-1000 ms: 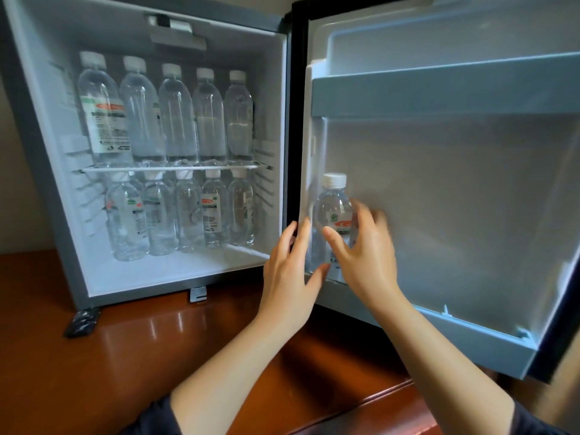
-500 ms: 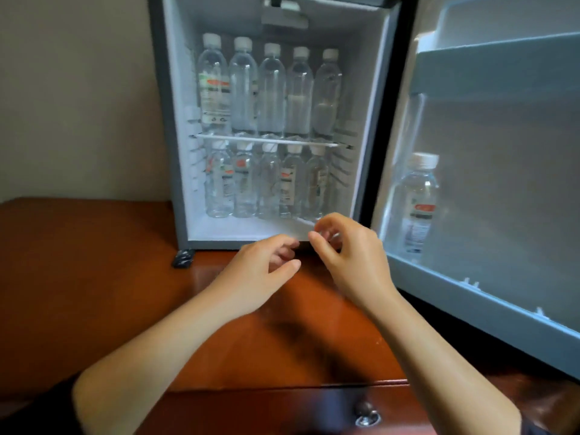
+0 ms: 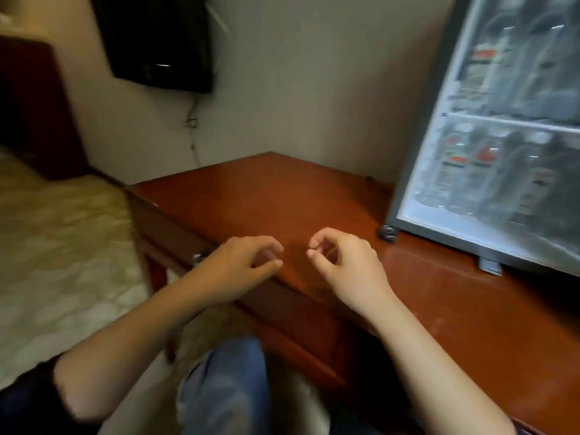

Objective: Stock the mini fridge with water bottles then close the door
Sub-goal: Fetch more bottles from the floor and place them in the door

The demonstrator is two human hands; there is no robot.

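Bare left hand [image 3: 248, 262] and right hand [image 3: 342, 265] loosely curled, holding nothing, mid-frame over glossy reddish-brown wooden desk [image 3: 282, 196], open grey mini fridge [image 3: 470, 243] of blurred clear plastic water bottles [image 3: 483, 171] at right

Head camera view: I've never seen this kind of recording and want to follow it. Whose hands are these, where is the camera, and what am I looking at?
There is no machine here. A person wears one camera on the head, looking forward and down, so you see their own arms. The left hand and right hand hover over a wooden desk, fingers loosely curled, holding nothing. At the right stands the mini fridge. Its inside shows, so the door is not shut, but the door itself is out of frame. Blurred water bottles stand in two rows, above and below a wire shelf. A dark screen hangs on the wall.
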